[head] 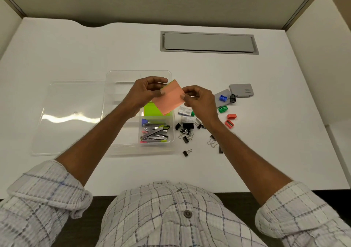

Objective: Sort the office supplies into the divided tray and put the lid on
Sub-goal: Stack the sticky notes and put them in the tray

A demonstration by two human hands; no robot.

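Above the clear tray (pixel 139 76), mid-desk: orange sticky-note pad (pixel 168 99), held in the air by both hands.

- Left hand (pixel 141 93): fingers closed on pad's upper-left edge, thumb over top, a green layer showing at that edge.
- Right hand (pixel 199 102): thumb & fingertips pinched on pad's right corner.
- Pad attitude: tilted, long axis running upper-left to lower-right; lower corner hung directly over a green sticky pad (pixel 152 109) already lying in a tray compartment. That was the relation that counted: target slot sat straight below the grip, so next move was judged to be a short lowering, prob. w/ a slight turn to square the pad to the slot. Left hand nearer the tray; right hand nearer the loose items.
- Tray contents, front-right compartment: staplers (pixel 154 134), piled. Other compartments looked empty where visible; partly hidden by the arms.
- Lid (pixel 72 114): clear, flat on desk, touching tray's left side; not yet on.
- Unsorted, right of tray: binder clips (pixel 187 131) scattered; staple boxes (pixel 185 112); sharpeners — blue (pixel 222 97), green (pixel 222 109), two red (pixel 229 120); two gray cases (pixel 241 90).
- Surface: white desk (pixel 95 47), flat, gray cable hatch (pixel 209 42) at rear.
- Room: beige partition walls round the desk; little else visible.
- Task est.: well short of done.
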